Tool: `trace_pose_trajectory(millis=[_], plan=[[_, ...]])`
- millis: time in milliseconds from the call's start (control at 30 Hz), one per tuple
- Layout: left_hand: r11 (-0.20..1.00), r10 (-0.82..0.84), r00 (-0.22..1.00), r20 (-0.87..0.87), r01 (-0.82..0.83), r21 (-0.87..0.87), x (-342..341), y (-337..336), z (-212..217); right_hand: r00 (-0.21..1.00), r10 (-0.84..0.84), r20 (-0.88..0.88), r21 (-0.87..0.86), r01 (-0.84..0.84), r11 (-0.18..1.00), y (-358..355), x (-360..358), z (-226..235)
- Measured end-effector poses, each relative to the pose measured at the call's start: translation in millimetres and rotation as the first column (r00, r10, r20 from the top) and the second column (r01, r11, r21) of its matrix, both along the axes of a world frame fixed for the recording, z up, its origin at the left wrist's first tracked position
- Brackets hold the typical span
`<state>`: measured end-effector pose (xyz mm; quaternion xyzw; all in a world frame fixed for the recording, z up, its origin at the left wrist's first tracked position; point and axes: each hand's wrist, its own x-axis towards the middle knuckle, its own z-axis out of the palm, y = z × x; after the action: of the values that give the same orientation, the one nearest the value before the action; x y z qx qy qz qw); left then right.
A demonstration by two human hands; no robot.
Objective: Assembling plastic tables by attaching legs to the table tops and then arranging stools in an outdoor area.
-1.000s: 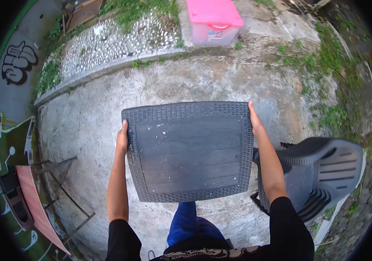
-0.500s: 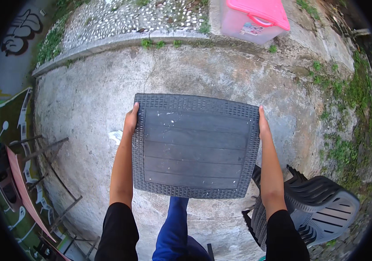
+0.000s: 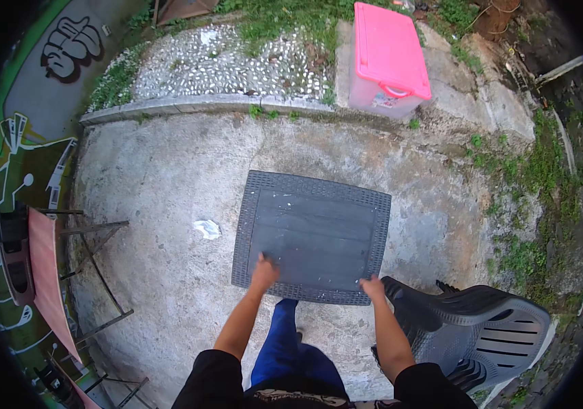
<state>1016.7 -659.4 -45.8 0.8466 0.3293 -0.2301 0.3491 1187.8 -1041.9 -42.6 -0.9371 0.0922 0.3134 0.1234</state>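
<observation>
A dark grey plastic table [image 3: 315, 232], with a plank-pattern top and a woven-look border, stands in front of me on the concrete. My left hand [image 3: 265, 274] is over the near left part of its top, slightly blurred, fingers loosely bent and apart. At the near right corner is my right hand [image 3: 373, 288], its fingers loose over the border and not wrapped round it. Whether either hand touches the surface I cannot tell. The table's legs are hidden beneath the top.
Stacked dark plastic chairs [image 3: 468, 334] stand close at my right. A pink-lidded clear storage box [image 3: 390, 54] sits beyond the table. Left are a bench-like metal frame with a pink panel [image 3: 49, 273] and a painted wall. White litter [image 3: 207, 230] lies on the concrete [image 3: 169, 177].
Both hands have let go of the table's side edges and come back toward me, over its near part. The table now appears lower and farther away, and the view has tilted up.
</observation>
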Motion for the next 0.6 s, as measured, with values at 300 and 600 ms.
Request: trace_pose_trajectory(millis=[300,600], plan=[[0.997,-0.041,0.999,-0.01,0.041,-0.058,-141.5,-87.8,100.1,0.686,0.718,-0.118,0.417,-0.622,0.663,48.7,-158.5,77.5],[0.974,0.225,0.965,0.135,-0.222,-0.032,-306.9,-105.3,175.5,0.583,0.708,-0.399,0.503,-0.506,0.7,78.1,-240.7,135.7]])
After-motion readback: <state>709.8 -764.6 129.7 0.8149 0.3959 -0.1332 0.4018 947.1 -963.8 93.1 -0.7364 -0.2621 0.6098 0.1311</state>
